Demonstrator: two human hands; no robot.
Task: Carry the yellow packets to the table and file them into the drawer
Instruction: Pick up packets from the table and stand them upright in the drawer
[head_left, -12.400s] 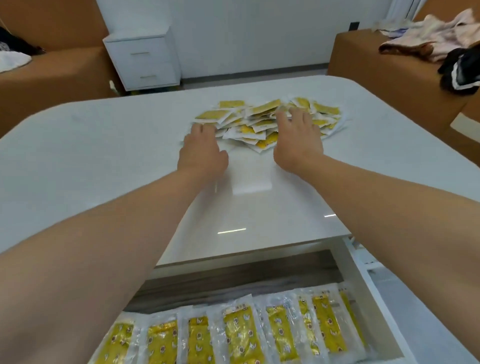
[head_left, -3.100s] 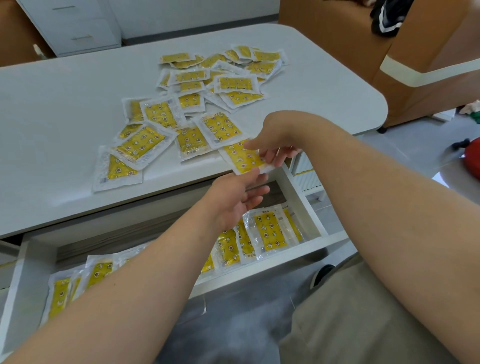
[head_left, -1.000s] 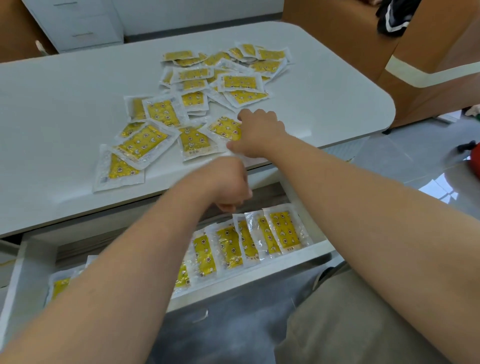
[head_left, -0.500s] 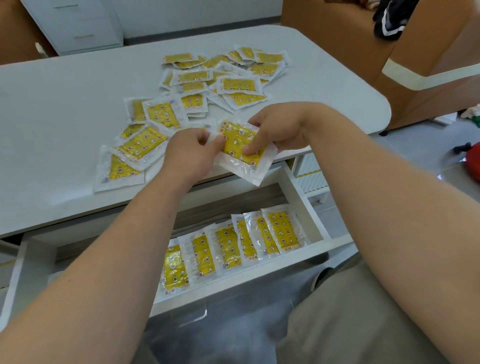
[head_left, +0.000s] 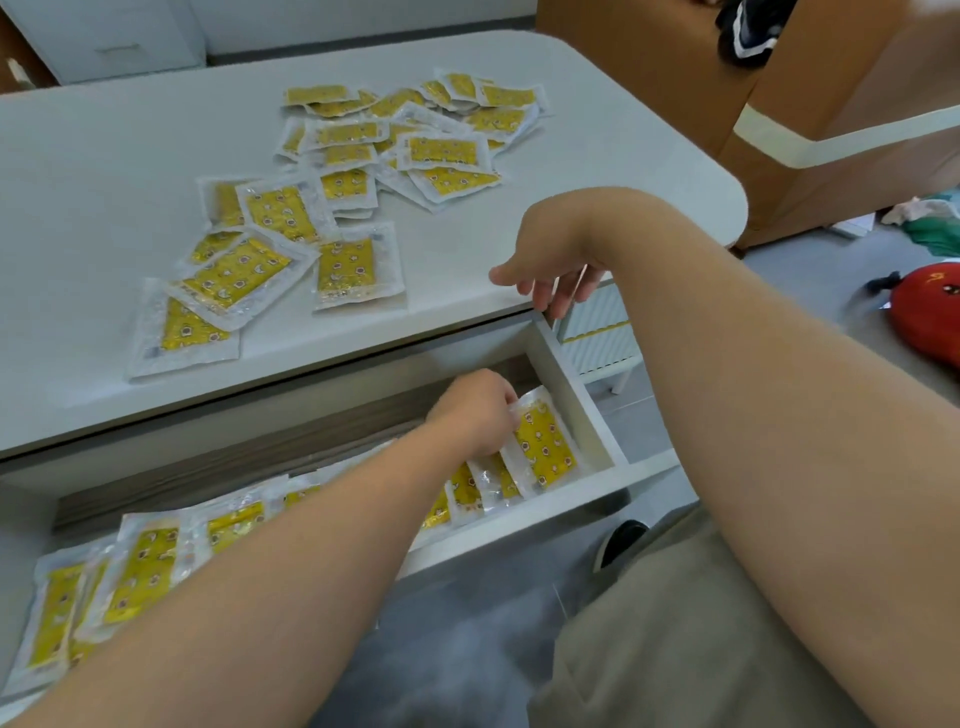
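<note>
The left hand (head_left: 475, 410) pinches a clear-wrapped yellow packet (head_left: 545, 449) by its edge; it leans just right of the fingers, at the row's end in the open white drawer (head_left: 582, 415). Released early, it may flop flat or tip the filed packets (head_left: 488, 483) beneath the fingers. The right hand (head_left: 556, 262) hovers empty, fingers loosely spread.

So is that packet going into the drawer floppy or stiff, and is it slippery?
Probably light: the left hand holds the packet by its edge with fingertips alone. Likely slippery, since its clear wrapper shines. Fairly stiff, it seems: it leans on edge against the other packets in the drawer without sagging.
</note>
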